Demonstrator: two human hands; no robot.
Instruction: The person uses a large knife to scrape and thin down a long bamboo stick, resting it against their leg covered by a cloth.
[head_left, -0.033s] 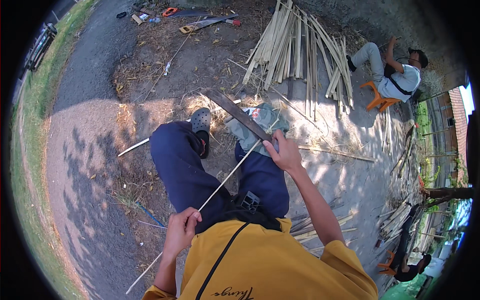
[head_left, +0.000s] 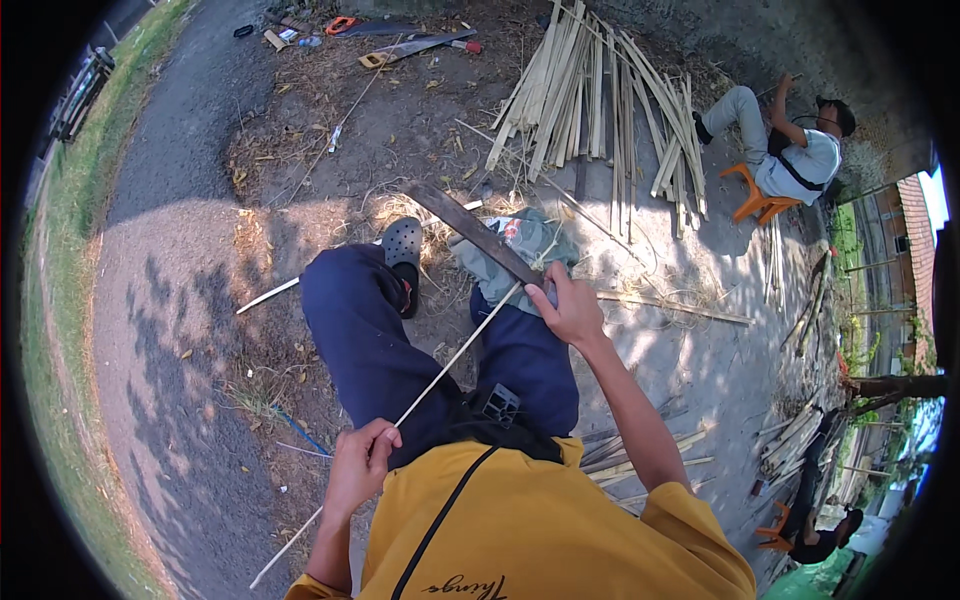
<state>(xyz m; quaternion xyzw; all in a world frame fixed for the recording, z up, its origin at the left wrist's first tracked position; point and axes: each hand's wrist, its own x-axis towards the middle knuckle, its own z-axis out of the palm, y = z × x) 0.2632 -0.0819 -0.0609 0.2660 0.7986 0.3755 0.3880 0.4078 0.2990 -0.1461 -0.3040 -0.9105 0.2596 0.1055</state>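
**Thin bamboo strip held against a long blade over the lap**

The ground [head_left: 200,300] was bare dirt and pale gravel, dappled with shade on the left and littered with dry shavings. At the top lay a big fan-shaped pile of split bamboo slats [head_left: 590,90], with a handsaw [head_left: 415,47] just to its left. Another person [head_left: 790,150] sat on an orange stool [head_left: 750,195] to the right of the pile, well apart from the work.

The person wearing the camera sat in a yellow shirt [head_left: 540,530] and dark blue trousers [head_left: 370,340], with a grey perforated clog [head_left: 402,243] on the raised foot. More bamboo offcuts [head_left: 640,450] lay on the ground beside the right arm.

A long dark blade [head_left: 470,230] slanted from upper left down toward the right knee. The right hand [head_left: 572,310] was closed tightly round its handle end, knuckles up, with the handle itself hidden inside the fist.

The thin bamboo strip [head_left: 450,365] ran diagonally across the lap, from the lower left near the picture's edge up to the blade, which it met just beside the right hand. The left hand [head_left: 358,465] was curled shut around the strip's lower part, fingers wrapped over it, close to the shirt's hem.
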